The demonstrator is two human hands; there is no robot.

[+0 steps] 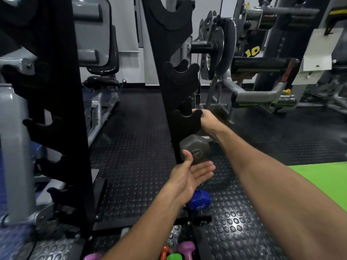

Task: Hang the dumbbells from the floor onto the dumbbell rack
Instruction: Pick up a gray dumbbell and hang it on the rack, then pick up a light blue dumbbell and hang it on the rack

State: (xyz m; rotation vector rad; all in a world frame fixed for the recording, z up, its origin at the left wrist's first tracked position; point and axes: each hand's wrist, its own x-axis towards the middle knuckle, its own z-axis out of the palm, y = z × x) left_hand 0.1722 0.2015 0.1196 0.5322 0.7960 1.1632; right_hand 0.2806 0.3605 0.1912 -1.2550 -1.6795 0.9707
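Observation:
A grey hex dumbbell point(195, 148) hangs beside the right upright of the black dumbbell rack point(169, 76), just under one of its cradle hooks. My right hand point(205, 121) is shut on its handle, partly hidden behind the hook. Palm up with fingers spread, my left hand point(189, 175) sits just below the dumbbell's near head. A blue dumbbell point(199, 200) lies on the floor under my left hand. Purple point(186, 249), green point(174, 257) and orange point(165, 253) dumbbells lie at the bottom edge.
The rack's left upright point(62, 109) with several empty hooks stands at left. A plate-loaded machine point(244, 62) is behind the rack at right, and a seat machine point(101, 53) behind at left. Black studded rubber floor point(131, 147); green mat point(319, 177) at right.

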